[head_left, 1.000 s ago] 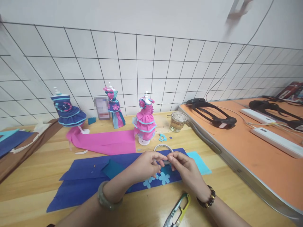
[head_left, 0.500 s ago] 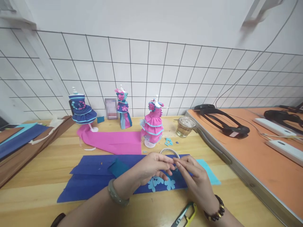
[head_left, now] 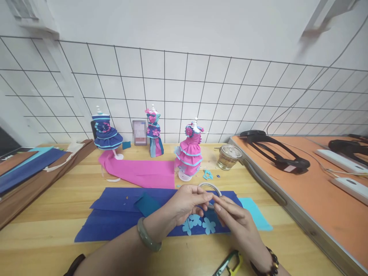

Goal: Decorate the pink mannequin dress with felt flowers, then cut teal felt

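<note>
My left hand (head_left: 188, 205) and my right hand (head_left: 238, 218) meet at the fingertips over a dark blue crepe paper sheet (head_left: 115, 224). Both pinch; anything between the fingertips is too small to make out. Just behind the fingers lies a ring-shaped roll of whitish tape (head_left: 207, 184), partly covered by them. Below the hands, several light blue paper flowers (head_left: 209, 226) rest on the blue sheet. A teal paper piece (head_left: 147, 205) lies left of my left hand, and a light blue sheet (head_left: 255, 214) shows beyond my right.
Yellow-handled snips (head_left: 230, 263) lie at the front edge. Behind are a pink paper strip (head_left: 146, 173), small dress forms in pink (head_left: 190, 153), blue (head_left: 107, 138) and mixed colours (head_left: 155, 134), and a lidded glass cup (head_left: 229, 157). Right, an orange surface (head_left: 324, 203) holds black headgear (head_left: 276, 153).
The left fingers have drawn together from a looser spread into a pinch against the right fingertips. The view has shifted slightly, so the table things appear a little further right.
</note>
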`<state>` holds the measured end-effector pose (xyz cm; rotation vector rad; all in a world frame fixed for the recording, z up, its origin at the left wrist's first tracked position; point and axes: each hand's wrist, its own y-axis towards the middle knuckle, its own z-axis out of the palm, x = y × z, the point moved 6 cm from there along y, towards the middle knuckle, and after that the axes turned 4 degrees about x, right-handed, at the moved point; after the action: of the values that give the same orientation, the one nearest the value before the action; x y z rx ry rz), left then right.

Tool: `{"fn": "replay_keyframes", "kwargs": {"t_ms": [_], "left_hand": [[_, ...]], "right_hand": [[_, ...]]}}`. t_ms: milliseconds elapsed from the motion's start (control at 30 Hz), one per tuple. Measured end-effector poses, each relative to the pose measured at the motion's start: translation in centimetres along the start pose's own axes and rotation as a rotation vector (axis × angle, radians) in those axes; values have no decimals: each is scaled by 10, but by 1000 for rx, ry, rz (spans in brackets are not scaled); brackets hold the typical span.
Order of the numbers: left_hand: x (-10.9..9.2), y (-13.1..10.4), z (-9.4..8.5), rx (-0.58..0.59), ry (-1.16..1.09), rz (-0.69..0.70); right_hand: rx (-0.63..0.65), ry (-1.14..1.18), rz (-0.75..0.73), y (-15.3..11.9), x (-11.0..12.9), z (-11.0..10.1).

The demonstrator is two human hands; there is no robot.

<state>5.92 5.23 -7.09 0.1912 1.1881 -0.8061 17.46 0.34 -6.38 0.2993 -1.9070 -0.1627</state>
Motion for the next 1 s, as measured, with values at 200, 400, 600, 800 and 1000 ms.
{"fn": "replay_keyframes", "kwargs": {"t_ms": [200,400,600,800,1000], "left_hand": [[2,1,1,23,3,4],[6,0,4,70,0,-27],[4,-4,10,183,-12,-25],[3,-6,13,173,154,-16],[1,-7,17,174,347,-21]], "right_hand": [[-27,582,269,-1,-19,7],[-107,390,218,-1,-18,-3],[-120,-40,-93,1,5,-13],[-156,-120,-48,1,3,-14],[-125,-81,33,2,-6,-11]]}}
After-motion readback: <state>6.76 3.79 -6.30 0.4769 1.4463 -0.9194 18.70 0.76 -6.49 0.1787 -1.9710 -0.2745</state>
